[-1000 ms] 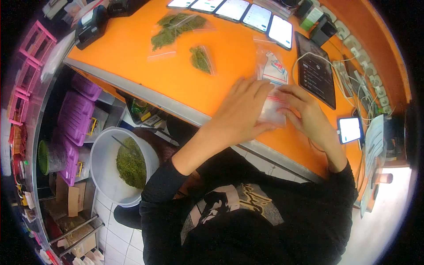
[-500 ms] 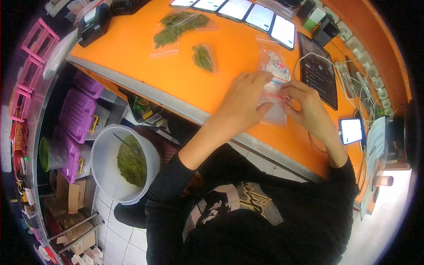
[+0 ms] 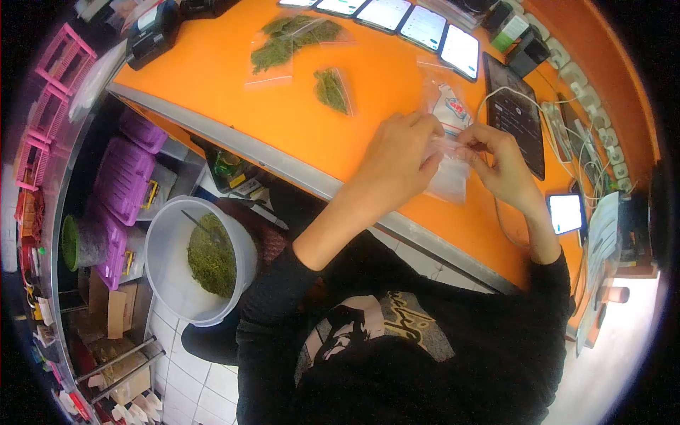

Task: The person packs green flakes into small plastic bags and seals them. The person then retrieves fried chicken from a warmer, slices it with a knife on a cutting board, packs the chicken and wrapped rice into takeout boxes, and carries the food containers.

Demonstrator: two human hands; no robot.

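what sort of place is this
Possibly a small shop's packing counter: lit smartphones sit in a row on an orange tabletop, zip bags of green plant material lie there, and a translucent tub below holds similar-looking material.

The left hand (image 3: 405,152), right of center, hides part of the clear bag (image 3: 448,183); the exact grip of its fingertips is not visible. The right hand (image 3: 501,168) covers part of the bag's right side. At the top of the frame, the picture edge cuts off the leftmost phone (image 3: 297,2). Text on the tablet (image 3: 520,124), upper right, is too small to read. At left, green leaf matter (image 3: 212,265) conceals the lower end of the dark utensil (image 3: 193,219). Small items (image 3: 44,333) at lower left are blurred.
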